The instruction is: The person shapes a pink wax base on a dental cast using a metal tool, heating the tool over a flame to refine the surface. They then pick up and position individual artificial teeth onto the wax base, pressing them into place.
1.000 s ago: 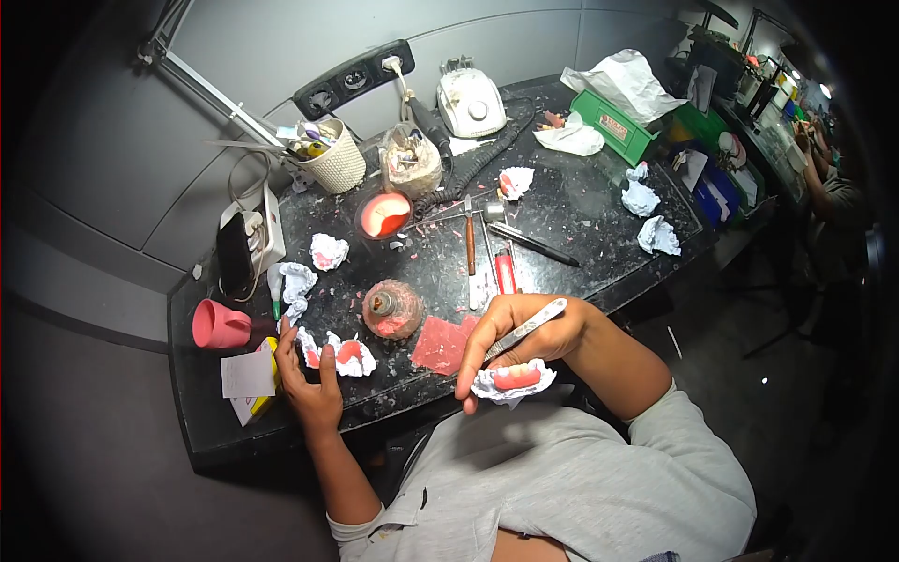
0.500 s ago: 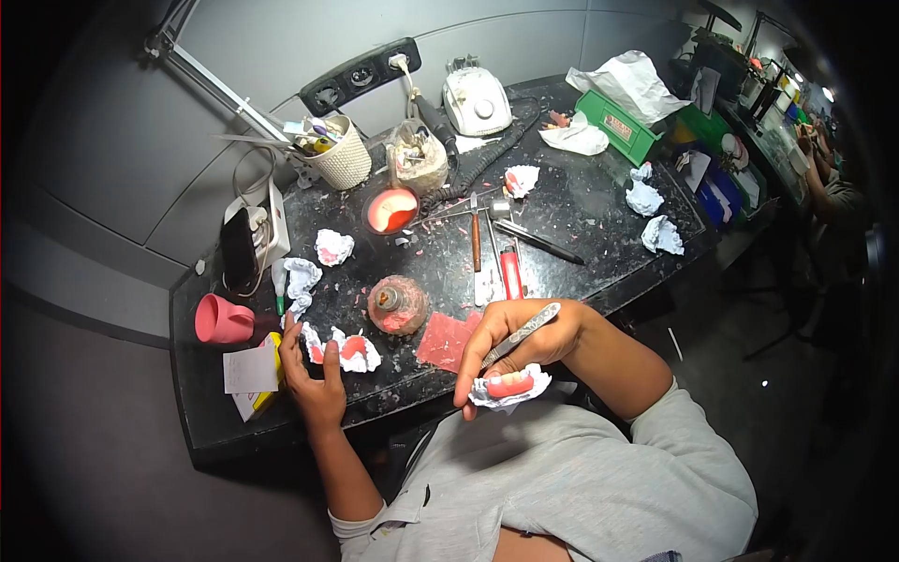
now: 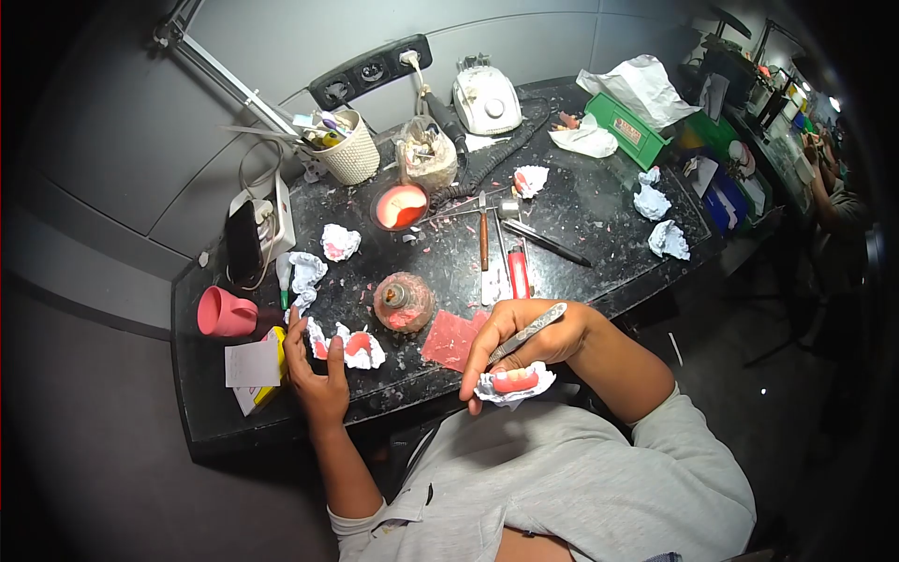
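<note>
My right hand [image 3: 534, 337] is closed around a patterned metal tool handle [image 3: 530, 332] and also holds a white plaster model [image 3: 513, 382] with pink wax and pale teeth, over my lap. My left hand [image 3: 316, 375] rests at the bench's front left with its fingers apart, holding nothing. Beside its thumb lie white models [image 3: 359, 347] with pink wax. A pink wax sheet [image 3: 451, 340] lies between the hands, next to a round burner [image 3: 404, 302] smeared with pink.
On the black bench [image 3: 562, 281] are a red lighter [image 3: 518, 272], a wax dish [image 3: 401, 206], a pink mug [image 3: 226, 312], a woven cup [image 3: 346, 150], a white device [image 3: 487, 100] and a green box [image 3: 626, 129]. Another person's arm [image 3: 824, 192] shows at far right.
The view has shifted slightly, so the bench objects appear a little farther right. Both hands keep nearly the same pose, and the model in my right hand is still held.
</note>
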{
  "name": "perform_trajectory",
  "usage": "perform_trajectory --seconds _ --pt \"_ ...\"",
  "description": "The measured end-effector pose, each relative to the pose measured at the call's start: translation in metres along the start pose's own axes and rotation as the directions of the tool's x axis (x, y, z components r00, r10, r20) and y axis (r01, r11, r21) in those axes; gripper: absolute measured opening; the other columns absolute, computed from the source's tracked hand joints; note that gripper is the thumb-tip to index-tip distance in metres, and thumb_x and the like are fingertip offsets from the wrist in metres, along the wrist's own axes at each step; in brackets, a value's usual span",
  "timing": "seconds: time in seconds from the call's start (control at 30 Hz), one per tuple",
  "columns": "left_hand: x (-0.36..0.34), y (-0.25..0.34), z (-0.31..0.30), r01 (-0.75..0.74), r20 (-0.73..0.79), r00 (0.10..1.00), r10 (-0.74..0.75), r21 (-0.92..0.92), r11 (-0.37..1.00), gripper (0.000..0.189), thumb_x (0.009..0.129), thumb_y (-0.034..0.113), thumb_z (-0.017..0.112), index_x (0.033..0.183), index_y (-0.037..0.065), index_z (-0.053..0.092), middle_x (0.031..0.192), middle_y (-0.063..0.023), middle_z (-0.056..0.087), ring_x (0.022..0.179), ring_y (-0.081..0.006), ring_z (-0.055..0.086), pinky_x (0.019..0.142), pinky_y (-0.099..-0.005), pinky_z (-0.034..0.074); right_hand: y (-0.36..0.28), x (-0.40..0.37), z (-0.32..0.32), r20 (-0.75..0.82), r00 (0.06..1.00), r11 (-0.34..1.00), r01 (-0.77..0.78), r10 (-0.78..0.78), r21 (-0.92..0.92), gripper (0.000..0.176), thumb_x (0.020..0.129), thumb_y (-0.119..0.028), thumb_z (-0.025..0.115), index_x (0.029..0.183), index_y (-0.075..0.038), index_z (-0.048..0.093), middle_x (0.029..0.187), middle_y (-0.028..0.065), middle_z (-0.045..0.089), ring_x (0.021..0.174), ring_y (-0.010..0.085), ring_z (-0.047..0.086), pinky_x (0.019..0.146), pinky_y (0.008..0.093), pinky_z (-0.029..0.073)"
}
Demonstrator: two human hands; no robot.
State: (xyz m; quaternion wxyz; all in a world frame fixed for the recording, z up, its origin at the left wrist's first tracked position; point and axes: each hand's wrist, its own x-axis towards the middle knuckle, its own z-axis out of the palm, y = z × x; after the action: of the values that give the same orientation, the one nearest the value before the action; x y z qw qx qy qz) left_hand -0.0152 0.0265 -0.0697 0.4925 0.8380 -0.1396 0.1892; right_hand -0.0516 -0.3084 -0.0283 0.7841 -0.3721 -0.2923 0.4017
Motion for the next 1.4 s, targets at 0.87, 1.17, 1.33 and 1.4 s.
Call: perform_trajectory --seconds 0.87,1.17,1.33,1.4 --pt "0.001 0.003 -0.003 0.004 -0.009 1.000 -0.003 0.055 0.998 0.046 0.096 0.009 0.069 0.134 -0.005 0.049 0.155 -0.0283 0.044 0.141 -0.0335 0.047 0.120 -0.0436 0.032 -0.013 -0.011 0.021 -0.366 0.892 0.911 0.109 -0.267 -0.399 0.019 0.087 -0.002 0.080 0.104 0.002 0.072 0.103 0.0099 0.074 0.099 0.0157 0.069 0.090 0.0303 0.055" --pt "0.001 0.003 -0.003 -0.007 -0.014 1.000 0.008 0.051 0.999 0.044 0.096 0.008 0.068 0.133 -0.005 0.049 0.155 -0.0271 0.045 0.141 -0.0331 0.047 0.120 -0.0432 0.033 -0.006 -0.003 0.019 -0.322 0.785 0.807 0.348 -0.529 -0.477 0.018 0.086 0.000 0.080 0.095 0.000 0.064 0.105 0.0160 0.069 0.102 0.0211 0.067 0.094 0.0365 0.053" --pt "0.002 0.005 -0.003 -0.025 -0.015 1.000 0.026 0.078 0.997 0.042 0.096 0.006 0.067 0.133 -0.006 0.049 0.154 -0.0283 0.046 0.141 -0.0334 0.047 0.119 -0.0427 0.034 -0.006 -0.002 0.017 -0.326 0.780 0.809 0.359 -0.534 -0.465 0.016 0.087 0.001 0.078 0.095 -0.001 0.064 0.104 0.0154 0.069 0.103 0.0209 0.067 0.094 0.0364 0.053" --pt "-0.001 0.000 -0.003 -0.092 -0.036 0.995 0.095 0.058 0.994 0.037 0.097 0.003 0.065 0.130 -0.005 0.051 0.150 -0.0292 0.049 0.139 -0.0349 0.049 0.119 -0.0442 0.036 -0.005 -0.003 0.017 -0.329 0.787 0.818 0.352 -0.522 -0.455 0.016 0.087 0.001 0.078 0.095 -0.001 0.064 0.105 0.0155 0.069 0.103 0.0214 0.067 0.094 0.0369 0.053"
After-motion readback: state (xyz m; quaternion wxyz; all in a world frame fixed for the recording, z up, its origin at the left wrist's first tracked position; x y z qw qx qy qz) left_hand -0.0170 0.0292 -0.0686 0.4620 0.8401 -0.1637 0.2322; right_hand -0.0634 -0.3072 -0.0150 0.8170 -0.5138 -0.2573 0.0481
